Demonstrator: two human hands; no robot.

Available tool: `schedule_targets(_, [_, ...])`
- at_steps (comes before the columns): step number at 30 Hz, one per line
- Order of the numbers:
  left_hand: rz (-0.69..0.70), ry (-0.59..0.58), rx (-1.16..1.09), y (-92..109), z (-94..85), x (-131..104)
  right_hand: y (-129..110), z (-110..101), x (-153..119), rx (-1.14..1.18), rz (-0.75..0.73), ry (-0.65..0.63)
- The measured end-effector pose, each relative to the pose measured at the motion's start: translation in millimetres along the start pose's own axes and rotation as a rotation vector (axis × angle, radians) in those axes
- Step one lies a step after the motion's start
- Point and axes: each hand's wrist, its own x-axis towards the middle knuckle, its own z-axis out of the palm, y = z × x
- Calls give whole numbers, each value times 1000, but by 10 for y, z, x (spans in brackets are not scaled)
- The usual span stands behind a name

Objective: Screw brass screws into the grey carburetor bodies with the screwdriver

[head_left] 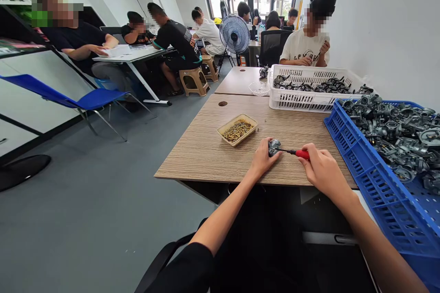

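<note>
Fingers of the left hand [263, 159] gripped a metal part [274, 145] near the front of the wood-grain tabletop [202, 155]; those of the right hand [326, 169] wrapped a screwdriver [302, 154] aimed at it. Stiff, probably dense and slightly slick, it seemed best held round its body. A tub [225, 140] of brass pieces [239, 129] lay ahead, a blue crate [366, 158] right; beyond, people [177, 39] sat near a fan [234, 36].

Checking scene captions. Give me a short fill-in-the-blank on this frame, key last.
The left grip holds a metal part; the right grip holds a screwdriver whose handle is ____.
Left or right as pictured: the tray of brass-colored pieces sits to the metal part's ____.
The near crate, heaped with gray parts, is ____.
The far crate, holding dark parts, is ____.
red; left; blue; white
</note>
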Motion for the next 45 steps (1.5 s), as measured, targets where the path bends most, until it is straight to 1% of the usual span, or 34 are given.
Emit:
schedule_targets(2, [3, 1, -1, -4, 3, 1, -2, 20, 5, -92, 28, 50])
schedule_targets(4, [1, 1, 3, -9, 6, 2, 3, 28, 5, -131, 61, 67])
schedule_targets(8, [-2, -2, 8, -13, 7, 5, 26, -4, -1, 43, -5, -11])
schedule_targets(10, [-2, -4, 7, -11, 4, 6, 27, -13, 0, 74, -15, -24])
schedule_targets(15, [2, 4, 4, -9, 2, 7, 17, 45, 5, -93, 128, 33])
schedule_targets(17, [-5, 4, 9, -8, 3, 7, 21, 60, 5, -95, 160, 28])
schedule_targets(19, [-9, 3, 9, -5, 3, 6, 22, 49, 3, -36, 134, 18])
schedule_targets(21, [-6, 5, 6, 0, 2, 6, 14, 22, 0, 34, 61, 7])
schedule_targets(23, [-1, 11, 5, 6, 1, 8, -3, -3, -4, 58, 0, -7])
schedule_targets(24, [1, 12, 4, 8, 2, 9, -12, -7, -5, 46, -7, -10])
schedule_targets(26, [1, 15, 1, 10, 2, 11, -26, 2, -5, -12, 33, -5])
schedule_targets(30, [-5, 14, -6, 8, -1, 14, -13, 45, 7, -117, 181, 21])
schedule_targets(34, [-3, 0, -11, 7, -8, 12, 111, 44, 36, -67, 281, 2])
schedule_targets(36, [-4, -10, -16, 8, -10, 12, 230, 62, 54, -30, 365, 13])
schedule_targets(38, [-1, -14, -29, 8, -8, 15, 375, 126, 65, 15, 458, 29])
schedule_targets(41, [12, -3, -60, 2, 0, 21, 591, 320, 52, 80, 544, 30])
schedule_targets(43, [18, 3, -72, -3, 7, 26, 707, 490, 17, 98, 558, 24])
schedule_targets(45, [16, 0, -75, -4, 9, 30, 794, 661, -30, 56, 563, 7])
